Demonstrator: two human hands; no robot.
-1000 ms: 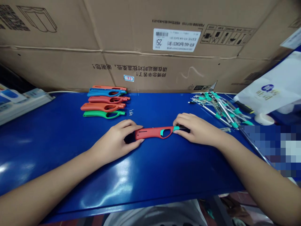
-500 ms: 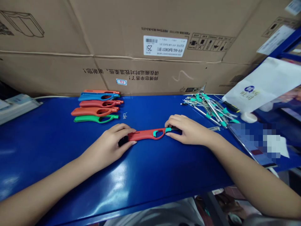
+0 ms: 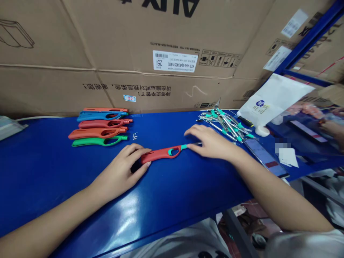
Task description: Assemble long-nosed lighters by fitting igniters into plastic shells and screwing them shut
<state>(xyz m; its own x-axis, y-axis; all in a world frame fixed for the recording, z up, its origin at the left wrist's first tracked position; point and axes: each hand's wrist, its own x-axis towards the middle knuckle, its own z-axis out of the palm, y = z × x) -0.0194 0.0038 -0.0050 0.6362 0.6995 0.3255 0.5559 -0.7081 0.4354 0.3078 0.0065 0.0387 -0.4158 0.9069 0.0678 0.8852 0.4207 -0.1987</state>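
A red lighter body (image 3: 161, 154) with a teal trigger lies on the blue table (image 3: 53, 168) in front of me. My left hand (image 3: 125, 172) curls round its rear end, fingers closed on it. Over its front end lies my right hand (image 3: 211, 141), fingers pressed on the thin metal rod that sticks out there. To the left, several finished lighter shells (image 3: 99, 125) in orange, blue, red and green lie in a neat row. A pile of metal rods with teal fittings (image 3: 225, 123) lies just beyond my right hand.
Large cardboard boxes (image 3: 161, 53) wall off the back of the table. At the right lie a white bag (image 3: 271, 100), a roll of white tape (image 3: 262, 130) and a phone (image 3: 262, 156). A blue shelf frame (image 3: 303, 39) rises at the right.
The camera has swung right and tilted up. Both hands stay on the red lighter; my right hand has slid a little outward along the metal rod.
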